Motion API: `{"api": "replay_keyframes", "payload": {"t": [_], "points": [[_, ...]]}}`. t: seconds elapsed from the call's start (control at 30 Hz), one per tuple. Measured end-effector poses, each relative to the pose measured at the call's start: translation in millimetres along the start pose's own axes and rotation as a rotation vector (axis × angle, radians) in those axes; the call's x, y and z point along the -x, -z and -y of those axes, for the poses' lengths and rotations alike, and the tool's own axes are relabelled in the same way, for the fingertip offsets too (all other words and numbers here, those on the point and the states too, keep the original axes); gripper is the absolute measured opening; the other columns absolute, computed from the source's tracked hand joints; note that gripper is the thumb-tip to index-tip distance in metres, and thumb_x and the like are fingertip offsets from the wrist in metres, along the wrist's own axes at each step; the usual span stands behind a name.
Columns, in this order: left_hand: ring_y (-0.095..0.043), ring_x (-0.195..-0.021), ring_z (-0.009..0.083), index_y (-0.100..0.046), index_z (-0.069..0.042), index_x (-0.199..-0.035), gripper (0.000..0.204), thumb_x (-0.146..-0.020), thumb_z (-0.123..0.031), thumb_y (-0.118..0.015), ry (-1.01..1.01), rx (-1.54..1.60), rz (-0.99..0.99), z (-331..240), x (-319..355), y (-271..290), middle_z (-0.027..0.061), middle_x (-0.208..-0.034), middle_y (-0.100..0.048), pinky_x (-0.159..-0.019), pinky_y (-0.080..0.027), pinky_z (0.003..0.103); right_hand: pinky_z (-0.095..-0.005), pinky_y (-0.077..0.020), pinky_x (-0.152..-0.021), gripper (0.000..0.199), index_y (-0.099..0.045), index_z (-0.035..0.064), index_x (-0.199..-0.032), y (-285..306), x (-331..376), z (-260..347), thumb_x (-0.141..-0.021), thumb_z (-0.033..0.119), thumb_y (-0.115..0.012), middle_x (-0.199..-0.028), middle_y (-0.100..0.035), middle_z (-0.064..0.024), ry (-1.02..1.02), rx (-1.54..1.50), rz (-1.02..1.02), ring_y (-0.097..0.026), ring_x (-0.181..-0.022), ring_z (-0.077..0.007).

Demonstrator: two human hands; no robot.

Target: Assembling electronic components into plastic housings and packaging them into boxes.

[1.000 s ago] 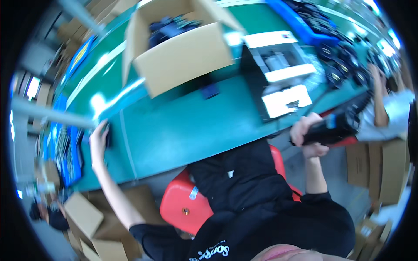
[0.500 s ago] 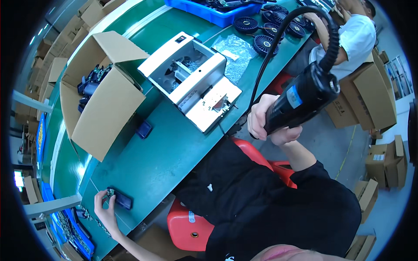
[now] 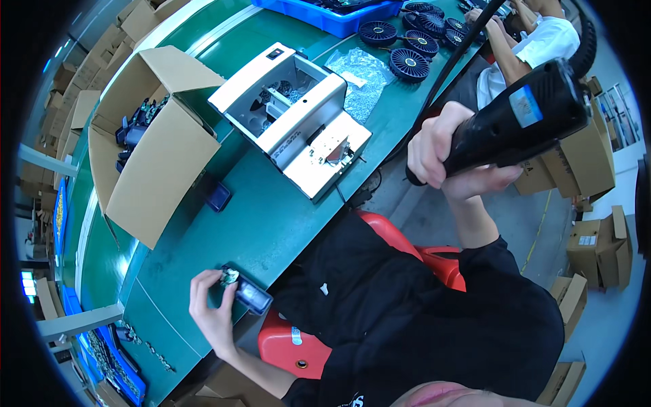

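Observation:
My left hand (image 3: 215, 308) pinches a dark blue plastic housing (image 3: 253, 297) at its end, where a small green circuit board (image 3: 229, 276) shows. The housing is held over the near edge of the green table. In my right hand (image 3: 437, 149) is a black electric screwdriver (image 3: 498, 132), fingers wrapped round its body, held up to the right of the table. Its tip cannot be made out. A white screw feeder (image 3: 319, 152) with loose screws in its hopper stands on the table between my hands. Another dark blue housing (image 3: 218, 197) lies beside the cardboard box.
An open cardboard box (image 3: 166, 180) of dark parts stands at the left. Several black round fans (image 3: 409, 65), a clear plastic bag (image 3: 366, 91) and a blue bin (image 3: 339, 22) lie farther back. A co-worker (image 3: 542, 51) sits at far right. Small circuit boards (image 3: 152, 351) lie at lower left.
My left hand has lifted the blue housing off the table and brought it right, toward me. My right hand has moved the screwdriver right and slightly up.

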State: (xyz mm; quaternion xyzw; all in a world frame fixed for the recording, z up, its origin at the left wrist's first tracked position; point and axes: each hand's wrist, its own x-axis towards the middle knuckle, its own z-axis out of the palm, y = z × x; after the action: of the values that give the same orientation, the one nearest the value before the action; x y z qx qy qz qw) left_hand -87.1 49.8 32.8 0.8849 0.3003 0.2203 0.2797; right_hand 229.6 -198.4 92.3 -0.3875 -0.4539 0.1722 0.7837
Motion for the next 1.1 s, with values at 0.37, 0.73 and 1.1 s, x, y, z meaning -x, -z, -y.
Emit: {"api": "replay_keyframes", "payload": {"t": [0.37, 0.73, 1.1], "points": [[-0.064, -0.093, 0.0246, -0.067, 0.002, -0.093, 0.028, -0.068, 0.001, -0.080, -0.103, 0.273, 0.067, -44, -16, -55, 0.0113, -0.100, -0.064, -0.083, -0.051, 0.033, -0.0210, -0.0350, -0.040, 0.082, -0.041, 0.0092, -0.084, -20, -28, -17, -0.073, 0.090, -0.047, -0.057, -0.046, 0.0019, 0.023, -0.148, -0.011, -0.042, -0.041, -0.0067], [-0.056, -0.079, 0.0170, -0.068, 0.001, -0.092, 0.027, -0.068, -0.001, -0.080, -0.163, 0.333, 0.134, -62, -46, -94, 0.0073, -0.097, -0.062, -0.074, -0.047, 0.029, -0.0192, -0.0366, -0.044, 0.082, -0.044, 0.0094, -0.088, 1, -74, -23, -0.076, 0.090, -0.040, -0.062, -0.046, 0.0017, 0.238, -0.031, 0.190, -0.044, -0.045, -0.0064], [-0.050, -0.072, 0.0154, -0.068, -0.004, -0.091, 0.029, -0.065, -0.005, -0.080, -0.170, 0.291, 0.120, -63, -48, -101, 0.0029, -0.097, -0.062, -0.072, -0.039, 0.028, -0.0204, -0.0383, -0.042, 0.087, -0.044, 0.0082, -0.088, -17, -63, -63, -0.074, 0.094, -0.032, -0.062, -0.047, -0.0004, 0.237, 0.017, 0.249, -0.045, -0.046, -0.0082]]}}
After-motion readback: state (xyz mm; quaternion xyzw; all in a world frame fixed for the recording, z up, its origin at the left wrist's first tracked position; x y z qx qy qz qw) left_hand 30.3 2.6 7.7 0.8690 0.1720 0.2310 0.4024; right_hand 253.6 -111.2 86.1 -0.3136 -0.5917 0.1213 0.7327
